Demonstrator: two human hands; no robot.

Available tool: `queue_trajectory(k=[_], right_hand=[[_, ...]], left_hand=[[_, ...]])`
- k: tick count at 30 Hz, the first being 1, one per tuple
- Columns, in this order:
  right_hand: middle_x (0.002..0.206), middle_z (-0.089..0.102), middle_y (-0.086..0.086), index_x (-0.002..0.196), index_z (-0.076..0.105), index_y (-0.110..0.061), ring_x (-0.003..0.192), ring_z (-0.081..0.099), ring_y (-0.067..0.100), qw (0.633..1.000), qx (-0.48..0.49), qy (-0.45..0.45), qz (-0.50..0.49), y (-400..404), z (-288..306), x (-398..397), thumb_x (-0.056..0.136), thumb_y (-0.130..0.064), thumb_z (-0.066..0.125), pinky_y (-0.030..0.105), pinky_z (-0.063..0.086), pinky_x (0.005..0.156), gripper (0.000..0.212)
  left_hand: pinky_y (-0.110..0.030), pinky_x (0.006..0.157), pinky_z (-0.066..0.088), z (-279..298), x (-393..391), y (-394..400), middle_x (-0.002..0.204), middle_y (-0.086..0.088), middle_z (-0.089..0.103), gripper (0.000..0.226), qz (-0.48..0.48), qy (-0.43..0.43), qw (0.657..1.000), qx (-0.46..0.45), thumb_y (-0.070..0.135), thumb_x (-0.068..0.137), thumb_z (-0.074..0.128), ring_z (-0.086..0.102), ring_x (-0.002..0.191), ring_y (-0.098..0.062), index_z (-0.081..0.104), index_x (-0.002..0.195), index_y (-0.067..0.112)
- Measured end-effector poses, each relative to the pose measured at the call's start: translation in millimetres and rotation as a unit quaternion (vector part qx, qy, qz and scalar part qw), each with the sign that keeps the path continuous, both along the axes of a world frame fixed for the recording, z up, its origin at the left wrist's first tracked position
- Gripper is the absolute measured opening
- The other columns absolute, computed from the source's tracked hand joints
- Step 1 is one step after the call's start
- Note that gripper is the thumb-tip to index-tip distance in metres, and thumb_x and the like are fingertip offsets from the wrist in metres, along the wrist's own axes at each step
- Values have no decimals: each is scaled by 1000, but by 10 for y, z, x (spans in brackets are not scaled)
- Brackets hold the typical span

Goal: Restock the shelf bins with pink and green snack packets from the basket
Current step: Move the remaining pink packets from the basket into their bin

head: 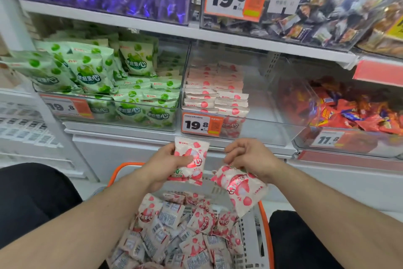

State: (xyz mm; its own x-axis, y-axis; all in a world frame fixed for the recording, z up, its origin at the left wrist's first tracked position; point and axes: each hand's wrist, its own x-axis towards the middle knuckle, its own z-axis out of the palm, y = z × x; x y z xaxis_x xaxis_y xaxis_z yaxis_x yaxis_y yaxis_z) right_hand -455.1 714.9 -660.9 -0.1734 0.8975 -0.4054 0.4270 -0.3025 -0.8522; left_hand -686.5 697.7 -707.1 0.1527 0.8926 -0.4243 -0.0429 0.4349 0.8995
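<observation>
The person's left hand (169,159) has its grip closed around a pink packet (192,157), fingers wrapped over the near side so the packet stands roughly upright with its top edge clear above the knuckles. Just to the right of it, the right hand (248,155) pinches the top corner of a second pink packet (242,190), which hangs tilted below the curled fingers; the fingertips themselves are tucked under and hard to see.

Directly beneath both grips sits the basket (259,236), grey with an orange rim, heaped with more pink packets (174,231), many lying barcode side up. Its near end is cut off by the bottom edge of the view.

Above and just beyond the hands, on the shelf, the clear pink bin (261,103) holds neat stacks of the same packets on its left side; its right side is hard to read through the glare. A price tag (201,126) reading 19.8 hangs on its front. Up and to the left of the left grip, the green bin (109,116) is piled with green packets (91,72), loosely jumbled. The bins on the shelf above are blurred, their contents hard to make out.
</observation>
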Motion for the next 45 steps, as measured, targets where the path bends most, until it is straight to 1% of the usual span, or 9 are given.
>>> queue_trajectory(k=[9,14,20,24,27,31,38,42,45], right_hand=[[82,74,8,99,65,-1,73,66,17,955,59,238,-168,10,318,-220,72,34,39,26,53,68,51],[95,72,8,114,59,-2,81,65,15,955,80,211,-192,-5,318,-415,75,32,41,22,54,62,56],[109,65,-8,123,56,-18,93,64,4,953,198,85,-211,-85,356,-521,79,-5,73,26,55,84,49],[94,65,-9,101,58,-18,79,60,3,959,96,50,-261,-345,440,-549,70,-42,84,24,45,59,47],[66,66,-14,88,66,-19,60,54,4,965,-6,133,-226,-427,380,-592,84,-33,75,22,36,54,18],[89,76,0,98,70,-15,75,70,13,947,83,160,-267,-269,362,-583,93,-15,64,29,53,64,8],[69,62,-5,75,63,-20,64,55,11,971,239,-5,-7,-40,628,-314,99,-20,55,32,46,63,25],[85,68,-3,86,67,-22,82,62,15,937,257,-171,167,-63,772,-458,94,-17,60,33,52,75,12],[91,69,-3,94,68,-21,88,61,17,917,297,-203,171,-62,752,-547,92,-21,63,37,51,82,5]], left_hand=[[-42,92,53,226,255,-178,101,-7,75,26,43,-28,999,5,2,92,57,69,97,-26,59,116,13],[-44,91,54,453,409,-263,104,-16,73,45,26,-178,981,-68,48,98,45,71,97,-32,71,111,15],[-41,76,58,442,459,-234,98,-10,75,27,135,-178,975,16,7,89,64,73,84,-25,66,115,13],[-36,76,59,511,477,-161,106,-9,74,27,209,-277,937,26,10,93,60,73,91,-22,64,120,14],[-35,75,58,534,520,-150,105,-8,74,25,200,-264,942,43,11,93,60,73,89,-21,64,118,13],[-33,77,57,519,431,-148,104,-7,75,28,103,-177,975,82,11,88,66,71,93,-23,64,115,13],[-28,57,52,511,-59,-30,77,-15,64,49,-8,-150,988,-34,10,43,52,61,62,-26,57,90,-1],[-36,70,56,678,17,-54,92,-18,72,34,-96,-189,977,-13,34,77,56,71,74,-29,76,90,10],[-33,75,58,681,133,-67,97,-13,73,35,-139,-141,979,38,17,71,73,71,82,-22,68,106,12]])
